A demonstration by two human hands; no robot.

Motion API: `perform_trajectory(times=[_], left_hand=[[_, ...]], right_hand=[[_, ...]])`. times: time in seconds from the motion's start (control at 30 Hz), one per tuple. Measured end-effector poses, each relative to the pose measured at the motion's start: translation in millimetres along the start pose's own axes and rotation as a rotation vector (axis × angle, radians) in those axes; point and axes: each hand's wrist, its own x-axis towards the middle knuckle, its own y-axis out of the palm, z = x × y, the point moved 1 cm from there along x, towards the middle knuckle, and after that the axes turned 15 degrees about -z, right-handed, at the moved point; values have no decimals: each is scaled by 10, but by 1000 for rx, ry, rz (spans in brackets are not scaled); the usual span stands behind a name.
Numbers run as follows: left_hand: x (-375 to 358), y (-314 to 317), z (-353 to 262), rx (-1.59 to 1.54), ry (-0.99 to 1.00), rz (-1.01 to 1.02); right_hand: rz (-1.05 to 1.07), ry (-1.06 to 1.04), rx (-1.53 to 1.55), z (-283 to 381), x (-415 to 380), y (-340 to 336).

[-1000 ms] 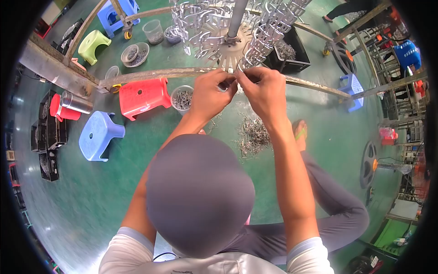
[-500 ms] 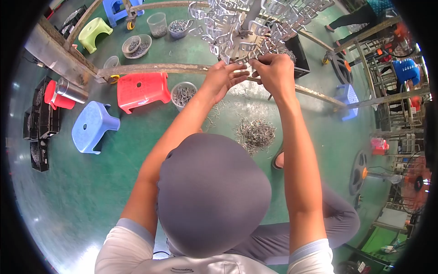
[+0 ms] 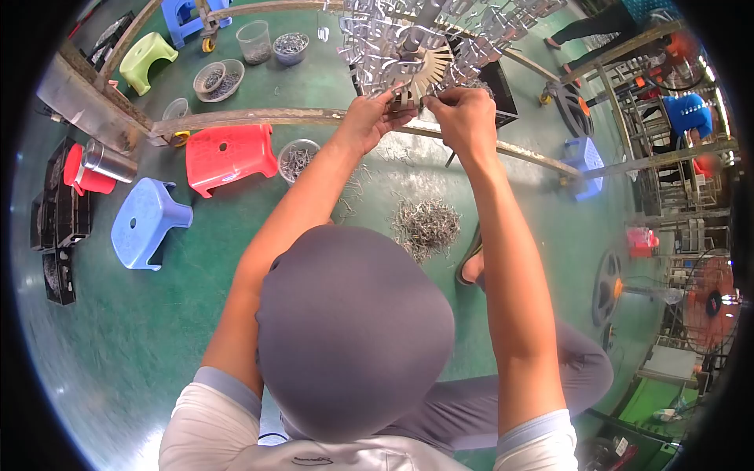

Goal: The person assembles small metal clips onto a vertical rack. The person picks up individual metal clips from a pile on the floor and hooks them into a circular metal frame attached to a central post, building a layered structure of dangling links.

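A tiered rack [image 3: 430, 39] hung with many bent metal pieces stands at the top centre of the head view. My left hand [image 3: 371, 122] is at its lower left edge, palm turned up and fingers spread. On the right, my right hand [image 3: 465, 118] is closed at the lower edge, thumb and forefinger pinched together; anything between them is too small to make out. A heap of loose metal pieces [image 3: 426, 228] lies on the green floor below the hands.
Left stand a red stool [image 3: 228, 157], a blue stool [image 3: 145, 224] and a green stool [image 3: 148, 59]. Bowls of metal pieces [image 3: 298, 159] sit near a rusty frame bar [image 3: 259, 118]. A black crate [image 3: 503, 94] is behind the rack. Standing fans and another person's legs appear right.
The whole scene has shifted slightly left in the view. The rack's tiers have turned, and a fan of flat metal strips now shows. Both hands remain at its lower edge.
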Motion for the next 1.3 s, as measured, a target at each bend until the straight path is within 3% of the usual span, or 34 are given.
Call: perform_trajectory(times=[0.13,0.23,0.57,0.73,0.87,1.03,1.2,1.3], left_hand=[[-48,74,-66,28,-34,-28],[-112,93,-37,30,-20,-47],[-148,129,43,50,13,-51],[-160,62,121,35,82,25],[-207,29,123,4,34,84],[-453,86,44,30,0,19],[-459,127,-9,76,-30,-35],[-438,94,11,95,-21,-24]], right_hand=[[1,-65,-19,-47,-26,4],[22,33,11,-22,-61,-22],[15,12,31,-57,-103,-1],[26,-16,-8,-34,-120,-40],[-39,9,39,-4,-230,-59],[-66,36,60,71,-366,-167],[-309,-82,152,312,-531,-361],[-325,-132,234,210,-458,-255]])
